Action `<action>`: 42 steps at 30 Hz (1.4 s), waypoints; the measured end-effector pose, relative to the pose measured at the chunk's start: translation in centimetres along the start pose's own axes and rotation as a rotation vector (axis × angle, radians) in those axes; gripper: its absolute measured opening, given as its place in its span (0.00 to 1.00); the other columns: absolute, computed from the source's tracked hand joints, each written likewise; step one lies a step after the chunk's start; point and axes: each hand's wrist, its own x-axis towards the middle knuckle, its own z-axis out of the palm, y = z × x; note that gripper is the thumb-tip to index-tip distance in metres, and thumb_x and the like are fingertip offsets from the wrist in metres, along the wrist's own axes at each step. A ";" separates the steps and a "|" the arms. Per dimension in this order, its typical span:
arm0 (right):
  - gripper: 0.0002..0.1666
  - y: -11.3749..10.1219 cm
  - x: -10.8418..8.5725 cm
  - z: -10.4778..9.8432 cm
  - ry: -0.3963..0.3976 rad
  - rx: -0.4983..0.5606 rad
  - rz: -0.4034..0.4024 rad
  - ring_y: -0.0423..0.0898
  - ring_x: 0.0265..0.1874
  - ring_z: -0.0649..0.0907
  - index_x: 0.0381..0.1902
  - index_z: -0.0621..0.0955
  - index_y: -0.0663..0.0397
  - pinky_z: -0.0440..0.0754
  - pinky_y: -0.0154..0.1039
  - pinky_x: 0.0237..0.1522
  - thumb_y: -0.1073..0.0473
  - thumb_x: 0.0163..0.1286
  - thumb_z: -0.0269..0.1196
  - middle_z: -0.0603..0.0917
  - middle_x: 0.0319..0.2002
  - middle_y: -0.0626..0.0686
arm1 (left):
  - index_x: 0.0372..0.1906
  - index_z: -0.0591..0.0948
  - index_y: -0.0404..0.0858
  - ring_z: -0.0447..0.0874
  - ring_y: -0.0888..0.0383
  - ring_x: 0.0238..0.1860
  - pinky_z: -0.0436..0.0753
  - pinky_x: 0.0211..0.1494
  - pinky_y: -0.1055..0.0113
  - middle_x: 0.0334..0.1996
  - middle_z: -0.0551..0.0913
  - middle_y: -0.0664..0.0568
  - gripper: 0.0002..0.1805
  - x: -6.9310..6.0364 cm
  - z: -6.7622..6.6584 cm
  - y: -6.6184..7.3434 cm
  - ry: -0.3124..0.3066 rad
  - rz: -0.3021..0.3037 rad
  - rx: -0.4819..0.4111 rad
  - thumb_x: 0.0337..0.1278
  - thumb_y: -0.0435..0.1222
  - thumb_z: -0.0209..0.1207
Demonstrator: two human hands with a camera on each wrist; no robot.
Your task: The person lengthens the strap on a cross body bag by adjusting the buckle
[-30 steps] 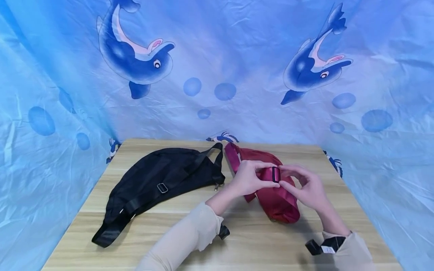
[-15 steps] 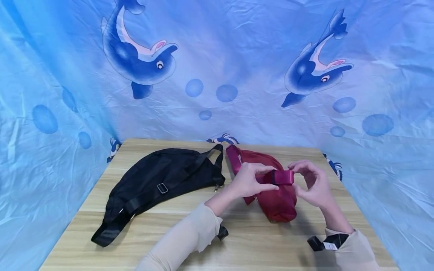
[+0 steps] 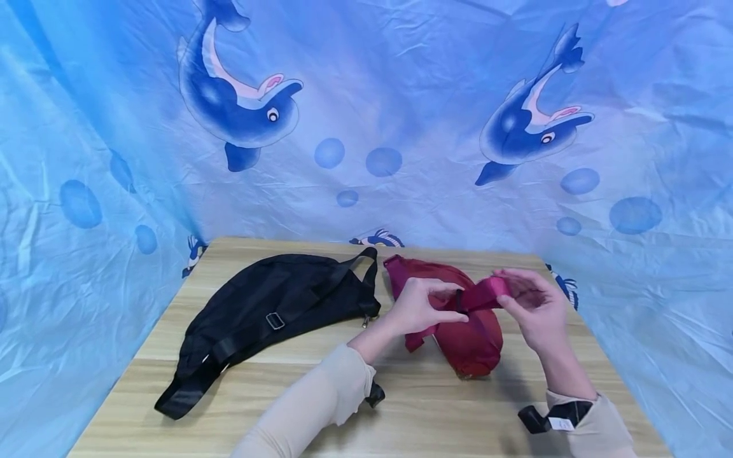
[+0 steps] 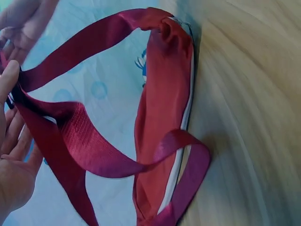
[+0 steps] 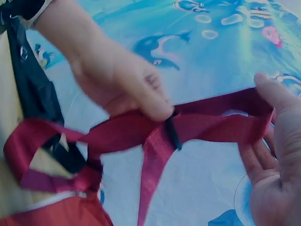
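Black bag (image 3: 275, 289) laid on counter (image 3: 446, 423), left of frame. Right of centre: slider (image 5: 173, 134) pinched by left hand (image 3: 418, 307); red bag (image 3: 475, 343) beneath, likely light, floppy; strap (image 3: 481, 294), probably slick, best gripped near slider, held looped by right hand (image 3: 541, 308).

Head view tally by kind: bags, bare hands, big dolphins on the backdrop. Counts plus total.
Bags: 2 (black bag, red bag)
Bare hands: 2 (left hand, right hand)
Big dolphins: 2 (left dolphin, right dolphin)
Total: 6
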 end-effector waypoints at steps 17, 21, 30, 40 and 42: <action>0.33 1.6 -2.9 0.7 0.088 -0.221 0.282 0.38 0.51 0.91 0.62 0.81 0.63 0.87 0.28 0.55 0.84 0.59 0.71 0.92 0.51 0.45 | 0.56 0.90 0.43 0.84 0.74 0.27 0.87 0.37 0.76 0.44 0.94 0.51 0.24 -0.2 0.0 0.3 0.042 -0.113 -0.128 0.53 0.41 0.81; 0.21 2.9 -4.7 1.6 0.058 -0.518 0.398 0.31 0.40 0.89 0.48 0.87 0.56 0.87 0.24 0.46 0.76 0.58 0.76 0.90 0.39 0.33 | 0.56 0.90 0.44 0.86 0.74 0.28 0.88 0.38 0.75 0.44 0.94 0.51 0.24 -0.2 -0.1 0.5 0.038 -0.119 -0.138 0.54 0.42 0.80; 0.26 3.0 -6.6 -0.5 0.065 -0.701 0.428 0.23 0.46 0.87 0.58 0.87 0.63 0.84 0.19 0.50 0.71 0.61 0.78 0.93 0.49 0.42 | 0.58 0.90 0.45 0.90 0.71 0.31 0.90 0.39 0.72 0.44 0.94 0.52 0.24 -0.4 -1.0 1.0 0.110 -0.160 -0.217 0.55 0.43 0.79; 0.27 2.9 -5.0 1.4 0.033 -0.702 0.346 0.26 0.44 0.88 0.55 0.87 0.60 0.86 0.22 0.49 0.71 0.57 0.80 0.90 0.46 0.34 | 0.56 0.90 0.45 0.87 0.73 0.28 0.89 0.38 0.74 0.47 0.94 0.51 0.23 -0.1 -0.3 1.4 0.054 -0.159 -0.178 0.54 0.41 0.80; 0.27 2.9 -5.0 1.7 0.048 -0.706 0.337 0.25 0.42 0.87 0.54 0.87 0.62 0.86 0.22 0.47 0.72 0.55 0.81 0.88 0.45 0.26 | 0.56 0.90 0.44 0.87 0.74 0.27 0.89 0.38 0.74 0.46 0.94 0.50 0.23 -0.1 0.0 1.4 0.040 -0.154 -0.178 0.53 0.41 0.81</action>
